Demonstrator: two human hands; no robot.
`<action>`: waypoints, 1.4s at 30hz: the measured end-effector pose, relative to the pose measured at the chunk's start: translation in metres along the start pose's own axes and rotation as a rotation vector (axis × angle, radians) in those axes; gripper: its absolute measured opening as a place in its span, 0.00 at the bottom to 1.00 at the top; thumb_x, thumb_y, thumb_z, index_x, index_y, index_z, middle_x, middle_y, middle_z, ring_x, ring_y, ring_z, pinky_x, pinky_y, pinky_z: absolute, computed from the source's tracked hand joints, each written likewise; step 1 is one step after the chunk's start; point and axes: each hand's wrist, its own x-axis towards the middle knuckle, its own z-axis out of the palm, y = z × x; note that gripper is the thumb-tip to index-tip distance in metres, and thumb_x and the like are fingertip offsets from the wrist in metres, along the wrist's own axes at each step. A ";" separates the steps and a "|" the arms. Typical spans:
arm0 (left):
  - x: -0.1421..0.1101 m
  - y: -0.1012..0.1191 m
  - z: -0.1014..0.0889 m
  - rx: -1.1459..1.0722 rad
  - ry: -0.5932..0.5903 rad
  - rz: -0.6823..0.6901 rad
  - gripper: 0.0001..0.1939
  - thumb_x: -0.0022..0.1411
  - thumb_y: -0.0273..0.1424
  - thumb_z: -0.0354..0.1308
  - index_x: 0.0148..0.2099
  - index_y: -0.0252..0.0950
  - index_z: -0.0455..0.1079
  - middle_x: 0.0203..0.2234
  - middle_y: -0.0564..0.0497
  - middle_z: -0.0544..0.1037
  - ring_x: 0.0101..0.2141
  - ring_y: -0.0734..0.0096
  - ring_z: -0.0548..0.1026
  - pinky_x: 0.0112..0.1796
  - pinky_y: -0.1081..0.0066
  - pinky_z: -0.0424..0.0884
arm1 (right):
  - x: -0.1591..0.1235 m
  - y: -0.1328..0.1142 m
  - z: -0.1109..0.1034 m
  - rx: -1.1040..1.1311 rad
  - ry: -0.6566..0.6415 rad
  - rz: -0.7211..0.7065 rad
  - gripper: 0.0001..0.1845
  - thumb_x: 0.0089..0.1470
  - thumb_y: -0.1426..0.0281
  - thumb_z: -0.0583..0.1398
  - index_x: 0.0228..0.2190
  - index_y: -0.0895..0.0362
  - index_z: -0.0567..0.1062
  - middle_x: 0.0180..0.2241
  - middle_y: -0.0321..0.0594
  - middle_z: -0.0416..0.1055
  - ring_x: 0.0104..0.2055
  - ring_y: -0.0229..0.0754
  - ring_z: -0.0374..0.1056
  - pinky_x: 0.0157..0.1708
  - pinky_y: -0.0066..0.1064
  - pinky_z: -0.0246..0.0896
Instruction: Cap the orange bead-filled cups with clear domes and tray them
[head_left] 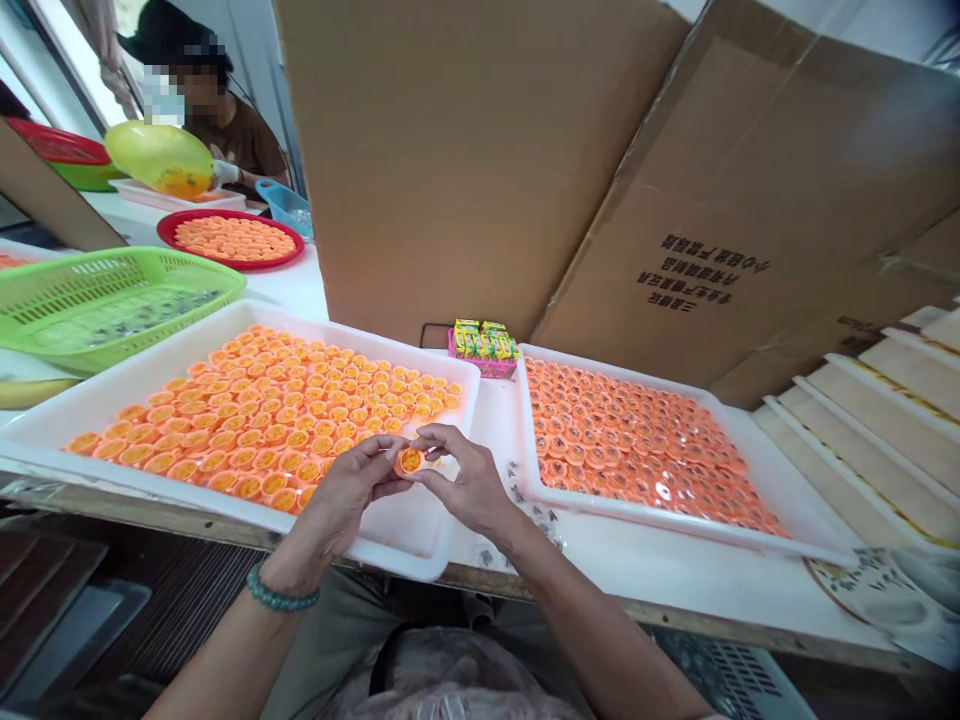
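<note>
Between my two hands is a small round orange cup (411, 461) with a yellow-orange filling. My left hand (349, 490), with a green bead bracelet on the wrist, pinches its left side. The fingers of my right hand (466, 482) close on its right side. Both hands are over the right end of a white tray (416, 550), which holds many like cups in rows. A second white tray (795, 500), to the right, is filled with orange cups showing dark centres. Small clear pieces (551, 525) lie on the table between the trays.
Tall cardboard sheets (480, 150) stand behind the trays. A pink basket (491, 368) holds small yellow-green boxes. At left are a green basket (112, 345) and a red tray (300, 240) of orange pieces. A co-worker (251, 150) sits beyond. Stacked trays (862, 440) stand at right.
</note>
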 end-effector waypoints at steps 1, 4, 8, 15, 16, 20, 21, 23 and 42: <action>-0.001 0.000 0.001 0.006 -0.005 0.003 0.13 0.53 0.37 0.63 0.39 0.35 0.72 0.39 0.49 0.75 0.34 0.71 0.73 0.39 0.67 0.72 | -0.001 0.000 -0.001 -0.013 0.001 -0.010 0.23 0.49 0.70 0.62 0.48 0.52 0.66 0.41 0.39 0.72 0.42 0.40 0.69 0.41 0.32 0.67; -0.001 0.000 0.002 0.012 -0.014 -0.001 0.14 0.52 0.37 0.64 0.40 0.35 0.73 0.37 0.48 0.76 0.34 0.70 0.73 0.40 0.67 0.72 | -0.001 0.000 -0.003 -0.040 -0.018 -0.030 0.21 0.52 0.70 0.61 0.49 0.53 0.68 0.42 0.41 0.72 0.41 0.40 0.69 0.41 0.33 0.67; 0.002 -0.004 0.001 0.019 -0.008 -0.030 0.15 0.52 0.38 0.63 0.40 0.33 0.74 0.33 0.47 0.77 0.33 0.70 0.74 0.40 0.68 0.71 | 0.004 0.003 -0.005 -0.124 -0.049 -0.075 0.12 0.58 0.72 0.55 0.42 0.53 0.75 0.39 0.43 0.73 0.42 0.40 0.68 0.42 0.33 0.66; 0.002 -0.005 0.000 0.063 -0.033 -0.042 0.15 0.51 0.38 0.63 0.38 0.32 0.76 0.31 0.46 0.78 0.32 0.68 0.74 0.39 0.68 0.71 | 0.011 0.006 -0.004 -0.309 -0.154 -0.123 0.13 0.59 0.72 0.52 0.37 0.55 0.77 0.34 0.43 0.73 0.37 0.40 0.69 0.37 0.31 0.64; 0.001 -0.004 0.001 0.058 -0.030 -0.042 0.15 0.51 0.38 0.64 0.38 0.32 0.76 0.31 0.46 0.78 0.32 0.68 0.74 0.38 0.68 0.72 | 0.011 0.006 -0.003 -0.298 -0.145 -0.092 0.13 0.59 0.72 0.52 0.36 0.55 0.77 0.34 0.42 0.74 0.37 0.40 0.69 0.37 0.30 0.64; 0.000 -0.002 0.001 0.013 -0.012 -0.056 0.15 0.50 0.39 0.65 0.36 0.32 0.76 0.30 0.45 0.78 0.32 0.67 0.74 0.38 0.67 0.72 | 0.012 0.005 0.005 -0.171 -0.031 0.120 0.10 0.57 0.72 0.54 0.32 0.54 0.76 0.31 0.39 0.74 0.33 0.39 0.69 0.36 0.30 0.65; 0.001 -0.002 0.001 0.005 -0.012 -0.059 0.15 0.50 0.39 0.64 0.36 0.32 0.76 0.30 0.45 0.78 0.32 0.67 0.74 0.38 0.67 0.72 | 0.012 0.006 0.008 -0.126 0.003 0.177 0.09 0.56 0.72 0.55 0.32 0.54 0.76 0.31 0.38 0.74 0.32 0.39 0.70 0.35 0.30 0.65; 0.001 -0.002 0.001 0.003 -0.012 -0.062 0.16 0.50 0.39 0.64 0.36 0.31 0.76 0.31 0.44 0.78 0.32 0.67 0.74 0.38 0.67 0.72 | 0.013 0.007 0.012 -0.043 0.054 0.268 0.08 0.54 0.72 0.56 0.31 0.55 0.76 0.31 0.37 0.74 0.31 0.38 0.70 0.33 0.30 0.66; 0.001 0.000 0.001 0.283 -0.152 -0.211 0.25 0.43 0.35 0.70 0.46 0.35 0.73 0.32 0.49 0.78 0.29 0.71 0.73 0.31 0.74 0.71 | -0.019 0.000 0.010 -0.032 0.113 0.279 0.11 0.56 0.72 0.54 0.39 0.53 0.74 0.39 0.37 0.75 0.41 0.38 0.71 0.43 0.30 0.67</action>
